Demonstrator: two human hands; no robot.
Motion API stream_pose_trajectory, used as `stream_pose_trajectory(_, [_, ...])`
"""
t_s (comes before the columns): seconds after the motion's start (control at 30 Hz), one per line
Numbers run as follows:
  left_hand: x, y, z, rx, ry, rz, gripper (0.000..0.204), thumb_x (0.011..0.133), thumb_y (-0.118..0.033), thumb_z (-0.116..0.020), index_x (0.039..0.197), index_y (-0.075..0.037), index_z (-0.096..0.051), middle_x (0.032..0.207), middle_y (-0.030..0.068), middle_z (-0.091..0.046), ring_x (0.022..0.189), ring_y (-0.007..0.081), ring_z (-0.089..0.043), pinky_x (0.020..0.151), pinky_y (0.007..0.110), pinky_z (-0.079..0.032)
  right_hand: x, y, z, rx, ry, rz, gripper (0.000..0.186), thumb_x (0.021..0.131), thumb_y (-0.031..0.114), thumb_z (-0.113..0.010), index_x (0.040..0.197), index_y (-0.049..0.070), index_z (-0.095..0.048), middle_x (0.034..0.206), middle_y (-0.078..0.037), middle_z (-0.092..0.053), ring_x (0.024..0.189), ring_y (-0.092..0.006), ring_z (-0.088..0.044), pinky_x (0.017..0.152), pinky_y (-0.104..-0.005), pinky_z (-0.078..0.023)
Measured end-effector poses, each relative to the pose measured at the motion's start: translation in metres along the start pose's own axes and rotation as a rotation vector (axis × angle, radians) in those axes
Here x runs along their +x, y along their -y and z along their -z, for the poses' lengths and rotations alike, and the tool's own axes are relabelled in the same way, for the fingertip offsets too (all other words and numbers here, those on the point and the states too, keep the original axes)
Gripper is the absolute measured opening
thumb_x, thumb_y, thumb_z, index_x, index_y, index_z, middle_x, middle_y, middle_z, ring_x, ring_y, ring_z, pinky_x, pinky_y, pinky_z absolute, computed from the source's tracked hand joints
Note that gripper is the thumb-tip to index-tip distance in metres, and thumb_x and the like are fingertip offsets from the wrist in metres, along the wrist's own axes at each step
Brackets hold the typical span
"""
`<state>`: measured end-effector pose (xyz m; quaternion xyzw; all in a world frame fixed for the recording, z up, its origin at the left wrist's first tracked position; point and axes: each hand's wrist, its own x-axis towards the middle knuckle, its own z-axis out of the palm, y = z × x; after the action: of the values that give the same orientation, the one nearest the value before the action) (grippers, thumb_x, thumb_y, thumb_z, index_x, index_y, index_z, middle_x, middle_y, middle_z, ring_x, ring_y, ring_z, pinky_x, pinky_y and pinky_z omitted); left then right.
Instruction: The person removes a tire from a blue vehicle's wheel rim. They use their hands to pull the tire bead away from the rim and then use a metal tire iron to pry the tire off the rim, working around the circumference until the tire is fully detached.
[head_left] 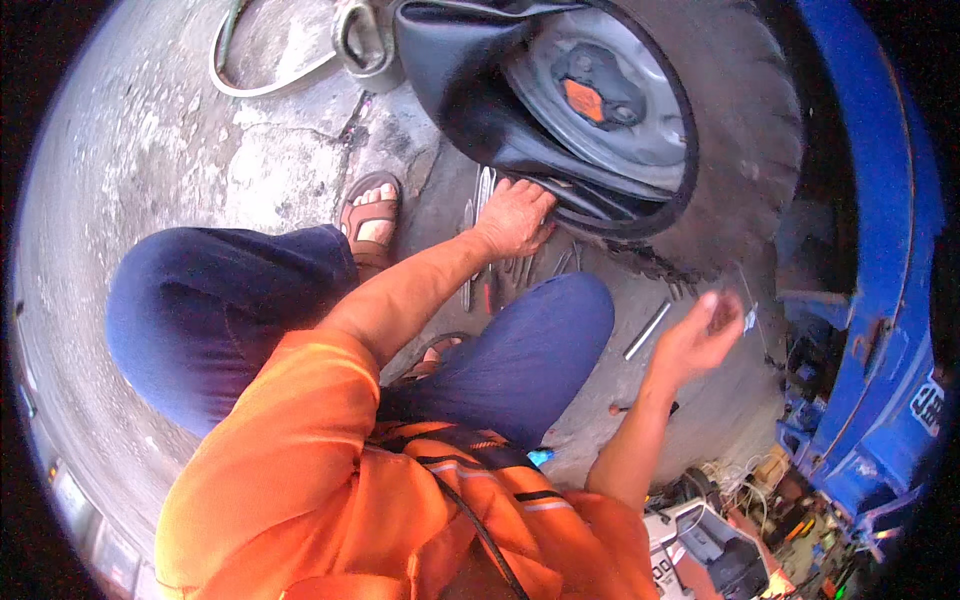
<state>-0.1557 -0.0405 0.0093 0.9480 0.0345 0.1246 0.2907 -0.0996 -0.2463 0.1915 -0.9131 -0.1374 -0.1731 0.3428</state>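
A large black tyre [750, 130] lies in front of me, with a grey wheel rim [640, 120] inside it. A shiny black inner tube [450, 90] bulges out over the rim's left side. My left hand [515, 217] is at the tyre's near left edge, fingers curled over the black rubber; the fingertips are partly hidden. Out to the right, near the tyre's tread, my right hand [697, 337] is lifted and its fingers are smeared by motion. Whether the dark brownish patch at its fingertips is a held thing cannot be made out.
Several wrenches [484, 190] lie on the ground beneath my left forearm. A metal tube [648, 331] lies between my knee and right hand. A blue metal body [870, 380] borders the right. A whitish case [700, 545] and clutter sit lower right. A rubber strap [270, 92] lies upper left.
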Motion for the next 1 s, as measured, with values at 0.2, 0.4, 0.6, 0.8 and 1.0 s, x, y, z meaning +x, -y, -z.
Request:
stream_pose_trajectory(0.2, [0.004, -0.002, -0.004, -0.048, 0.076, 0.019, 0.04, 0.072, -0.024, -0.066, 0.106, -0.006, -0.055, 0.1, 0.0124, -0.057, 0.098, 0.0307, -0.053, 0.078, 0.045, -0.04, 0.029, 0.054, -0.116, -0.713, 0.509, 0.851, 0.023, 0.089, 0.017, -0.05, 0.101, 0.004, -0.065, 0.095, -0.015, -0.065, 0.094, -0.0312, -0.061, 0.089, -0.042, -0.045])
stream_pose_trajectory(0.4, [-0.003, 0.006, -0.001, -0.128, 0.037, -0.035, 0.031, 0.079, -0.02, -0.063, 0.105, -0.007, -0.054, 0.097, 0.0118, -0.056, 0.098, 0.0304, -0.054, 0.081, 0.042, -0.042, 0.079, 0.035, -0.175, -0.998, 1.197, 0.342, 0.03, 0.083, 0.012, -0.054, 0.109, 0.005, -0.066, 0.11, -0.019, -0.065, 0.106, -0.0313, -0.062, 0.088, -0.0432, -0.05])
stream_pose_trajectory(0.6, [0.003, 0.007, 0.007, -0.251, 0.112, -0.092, 0.039, 0.08, -0.017, -0.063, 0.115, -0.009, -0.049, 0.098, 0.0154, -0.054, 0.098, 0.0351, -0.054, 0.083, 0.045, -0.044, 0.091, 0.017, -0.204, -1.078, 1.183, 0.182, 0.032, 0.082, 0.015, -0.06, 0.113, 0.009, -0.065, 0.121, -0.016, -0.06, 0.114, -0.0333, -0.057, 0.091, -0.0465, -0.048])
stream_pose_trajectory(0.8, [0.008, 0.012, 0.008, -0.38, 0.148, -0.137, 0.054, 0.078, -0.015, -0.064, 0.127, -0.018, -0.042, 0.099, 0.0166, -0.054, 0.101, 0.037, -0.054, 0.09, 0.046, -0.045, 0.095, 0.014, -0.199, -1.067, 1.187, 0.263, 0.03, 0.086, 0.015, -0.054, 0.114, 0.007, -0.063, 0.121, -0.019, -0.059, 0.113, -0.0333, -0.057, 0.088, -0.0467, -0.05])
stream_pose_trajectory(1.0, [0.008, 0.017, 0.01, -0.485, 0.113, -0.009, 0.047, 0.08, -0.015, -0.064, 0.118, -0.005, -0.039, 0.096, 0.0208, -0.056, 0.095, 0.0416, -0.055, 0.085, 0.048, -0.045, 0.049, 0.038, -0.139, -0.703, 0.641, 0.917, 0.016, 0.085, 0.017, -0.054, 0.09, 0.005, -0.062, 0.091, -0.015, -0.062, 0.087, -0.0329, -0.061, 0.073, -0.0431, -0.052])
